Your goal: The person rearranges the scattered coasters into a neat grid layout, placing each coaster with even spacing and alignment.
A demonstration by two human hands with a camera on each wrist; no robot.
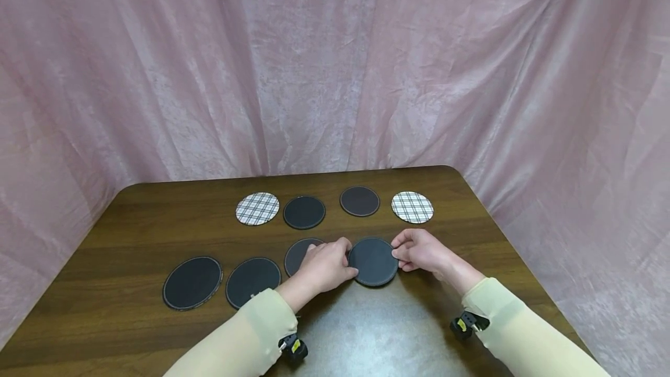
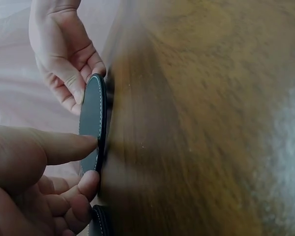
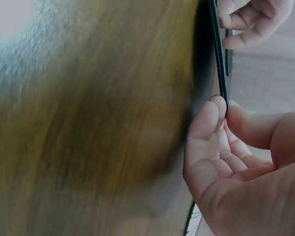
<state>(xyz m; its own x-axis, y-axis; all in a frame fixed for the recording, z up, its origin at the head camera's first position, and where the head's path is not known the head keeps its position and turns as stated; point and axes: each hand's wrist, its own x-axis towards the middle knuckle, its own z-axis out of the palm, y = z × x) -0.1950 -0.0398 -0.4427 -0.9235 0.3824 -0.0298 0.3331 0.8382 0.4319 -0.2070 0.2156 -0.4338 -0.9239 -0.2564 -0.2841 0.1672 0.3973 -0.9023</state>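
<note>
Both hands hold one round, dark grey coaster [image 1: 373, 262] with a stitched rim, close over the table. My left hand [image 1: 325, 264] pinches its left edge between thumb and fingers, and my right hand [image 1: 421, 253] pinches the right edge. From the left wrist, the coaster [image 2: 90, 115] shows nearly edge-on, pale stitching along its border. The right wrist view has its thin edge [image 3: 219, 59] between the thumb and fingertips of the right hand [image 3: 236, 167], with a shadow on the table beside it. Another dark coaster [image 1: 297, 253] lies partly hidden behind my left hand.
On the wooden table [image 1: 131, 231], two dark coasters lie to the left, one farther out [image 1: 192, 283] and one nearer [image 1: 253, 281]. The back row has a plaid coaster [image 1: 257, 209], a black one [image 1: 304, 212], a brownish one [image 1: 359, 201] and another plaid one [image 1: 412, 207]. A pink curtain [image 1: 314, 74] hangs behind.
</note>
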